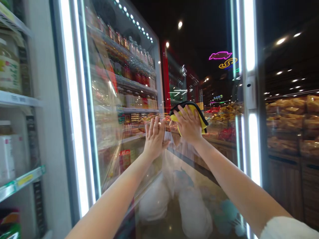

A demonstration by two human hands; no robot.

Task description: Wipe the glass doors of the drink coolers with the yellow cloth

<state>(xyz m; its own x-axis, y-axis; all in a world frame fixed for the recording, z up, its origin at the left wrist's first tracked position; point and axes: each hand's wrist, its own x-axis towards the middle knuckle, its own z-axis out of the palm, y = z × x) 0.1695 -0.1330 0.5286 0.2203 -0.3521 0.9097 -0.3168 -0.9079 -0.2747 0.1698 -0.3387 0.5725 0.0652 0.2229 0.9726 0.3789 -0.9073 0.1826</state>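
A glass door [199,186] with bright light strips down both sides stands in front of me. My right hand [189,124] presses a yellow cloth [202,120] with a black edge against the glass, fingers spread over it. To its left, my left hand [154,136] lies on the glass with its fingers stretched out and holds nothing. The pane mirrors a dim reflection of a person in light clothing.
Shelves [21,99] with bottles and jars stand close on my left. Through or in the glass appear more shelves of drinks [136,78]. A lit door frame [251,89] rises at right; beyond it are stacked packaged goods [286,122].
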